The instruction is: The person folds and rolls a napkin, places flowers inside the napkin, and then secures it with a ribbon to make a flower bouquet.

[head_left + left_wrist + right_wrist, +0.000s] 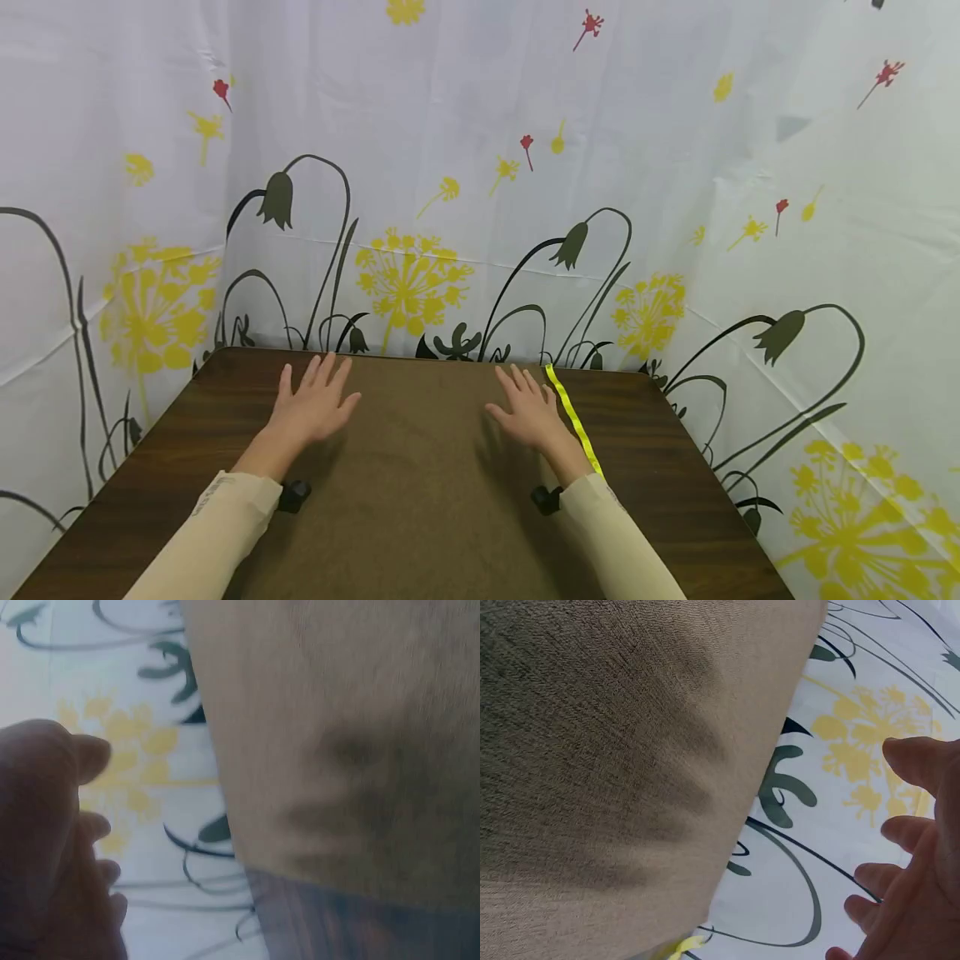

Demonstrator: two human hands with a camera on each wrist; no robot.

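My left hand (311, 404) is held over the left edge of a brown cloth-like mat (420, 483), palm down with fingers spread and nothing in its grasp. Over the mat's right side, my right hand (528, 410) has its fingers extended too, and it is bare of any object. Soft shadows of both hands fall on the mat. A narrow bright yellow strip (573, 417) runs along the mat's right edge, just beyond the right hand and partly behind its forearm. Each wrist view shows the spread fingers from the thumb side, above the mat's far edge.
The mat lies on a dark wood-grain table (637, 467) with rounded far corners. Directly behind and at both sides hangs a white curtain (465, 100) printed with flowers. Small black devices (294, 496) sit under both wrists, by the cream sleeves (217, 533).
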